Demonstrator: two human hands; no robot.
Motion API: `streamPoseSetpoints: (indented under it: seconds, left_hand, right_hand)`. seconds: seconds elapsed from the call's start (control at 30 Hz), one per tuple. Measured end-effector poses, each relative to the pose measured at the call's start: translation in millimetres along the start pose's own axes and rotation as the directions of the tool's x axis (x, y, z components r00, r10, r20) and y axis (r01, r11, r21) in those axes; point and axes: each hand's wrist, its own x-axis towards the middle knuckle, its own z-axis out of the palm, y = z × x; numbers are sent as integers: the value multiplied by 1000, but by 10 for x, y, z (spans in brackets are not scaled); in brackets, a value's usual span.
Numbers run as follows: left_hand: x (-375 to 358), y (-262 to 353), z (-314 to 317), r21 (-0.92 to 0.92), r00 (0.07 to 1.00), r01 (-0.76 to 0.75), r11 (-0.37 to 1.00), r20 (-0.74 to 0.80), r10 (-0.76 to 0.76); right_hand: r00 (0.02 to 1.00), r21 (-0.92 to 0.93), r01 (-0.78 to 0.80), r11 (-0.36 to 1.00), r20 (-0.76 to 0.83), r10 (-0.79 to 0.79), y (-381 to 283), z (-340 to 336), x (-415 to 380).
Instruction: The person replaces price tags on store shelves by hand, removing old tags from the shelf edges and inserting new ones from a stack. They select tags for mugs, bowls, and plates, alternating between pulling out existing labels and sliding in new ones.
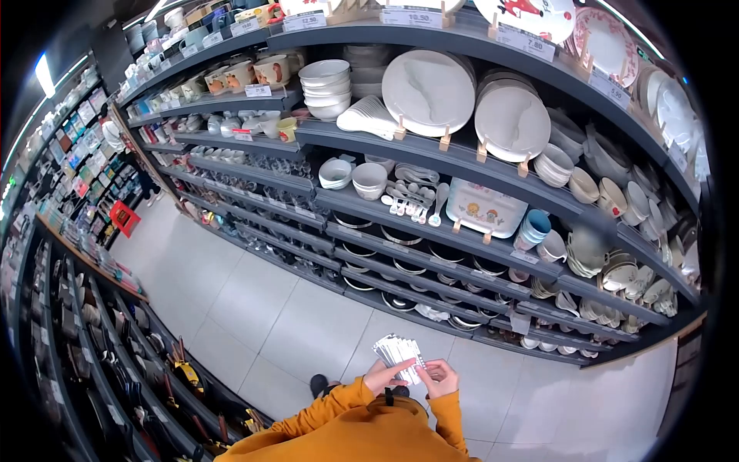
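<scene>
A fanned bundle of white printed price tags [396, 353] is held in front of my body, low in the head view. My left hand [380, 376] grips the bundle from the lower left, its fingers partly hidden by the tags. At the lower right edge, my right hand [440, 378] pinches the tags between thumb and fingers. The print on them is too small to read. Both hands are over the floor, apart from the shelves.
Grey shelves ahead carry white plates [428, 92], stacked bowls [326, 86], spoons [412, 199] and a patterned tray [485, 208]. Another rack [100, 369] with handled utensils stands close on my left. A red floor sign [124, 219] and a person [145, 181] are down the tiled aisle [258, 308].
</scene>
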Motion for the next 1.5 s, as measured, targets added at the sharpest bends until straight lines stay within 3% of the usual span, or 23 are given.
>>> streamPoseSetpoints:
  seconds: [0.1, 0.2, 0.33, 0.43, 0.57, 0.7, 0.83, 0.87, 0.97, 1.17, 1.5]
  left_hand:
    - [-135, 81, -279, -2, 999, -14, 1000, 50, 14]
    - [-264, 158, -849, -104, 991, 20, 994, 137, -6]
    - [-627, 468, -1728, -125, 988, 12, 992, 154, 7]
    - [-837, 598, -2480, -111, 985, 29, 993, 170, -10]
    - [-1288, 755, -3187, -119, 997, 24, 993, 75, -15]
    - [-1493, 659, -3782, -176, 997, 22, 984, 79, -8]
    - [-1619, 661, -3955, -193, 994, 58, 980, 103, -39]
    - [-1642, 675, -3964, -193, 991, 72, 979, 127, -48]
    - [-1708, 744, -3908, -165, 985, 97, 982, 156, -71]
    - [-1746, 773, -3858, -70, 959, 128, 989, 261, -105]
    - [-1821, 616, -3949, -94, 946, 177, 980, 291, -143]
  right_hand:
    - [1000, 33, -17, 999, 16, 17, 46, 265, -24]
    - [994, -92, 86, 992, 80, -79, -145, 666, -5]
    - [986, -28, 145, 989, 85, -142, -317, 1489, 63]
    - [988, 317, 122, 940, 48, -144, -579, 2260, 67]
    - [984, 475, 121, 872, 56, -167, -851, 3101, 66]
    - [936, 302, 284, 910, 117, -331, -961, 3587, 75]
    - [942, 418, 287, 862, 41, -334, -1226, 3820, -56]
    - [956, 504, 220, 836, 57, -286, -1228, 3848, -59]
    - [929, 413, 331, 849, 17, -370, -1369, 3864, -77]
    - [900, 329, 435, 838, -197, -389, -1841, 3849, -245]
    - [899, 130, 432, 892, -138, -415, -2074, 3808, -459]
